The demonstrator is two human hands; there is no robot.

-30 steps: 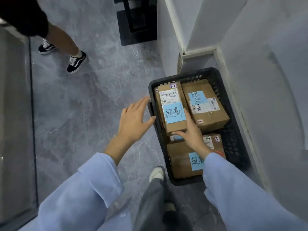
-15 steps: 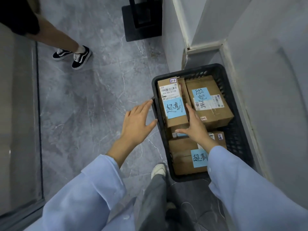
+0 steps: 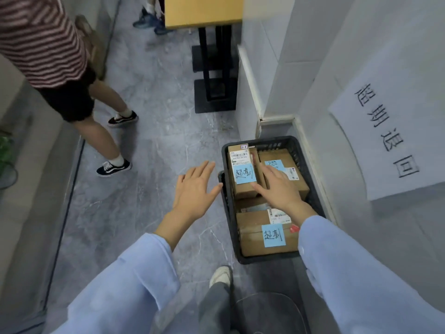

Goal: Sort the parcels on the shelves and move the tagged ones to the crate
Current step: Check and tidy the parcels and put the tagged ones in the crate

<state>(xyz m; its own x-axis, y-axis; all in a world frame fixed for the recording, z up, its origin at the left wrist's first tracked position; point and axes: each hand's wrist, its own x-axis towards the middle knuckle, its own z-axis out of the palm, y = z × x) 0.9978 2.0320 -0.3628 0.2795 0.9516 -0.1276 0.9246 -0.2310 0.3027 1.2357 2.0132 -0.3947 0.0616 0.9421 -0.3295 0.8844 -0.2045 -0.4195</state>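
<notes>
I see left hand (image 3: pixel 196 186) fingers spread, empty, just left of black crate (image 3: pixel 277 143), centre-right of frame; right hand (image 3: pixel 279 190) flat, fingers straight, over blue-tagged parcels (image 3: pixel 265 239) inside.

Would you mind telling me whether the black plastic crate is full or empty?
Nearly full: the black plastic crate holds at least three brown cardboard parcels, covering most of its floor.

My view: grey marble floor (image 3: pixel 144 213), bystander in striped top (image 3: pixel 48 44) left, yellow-topped black stand (image 3: pixel 202 13) ahead, handwritten sign (image 3: pixel 385 141) on wall (image 3: pixel 301 56).
</notes>
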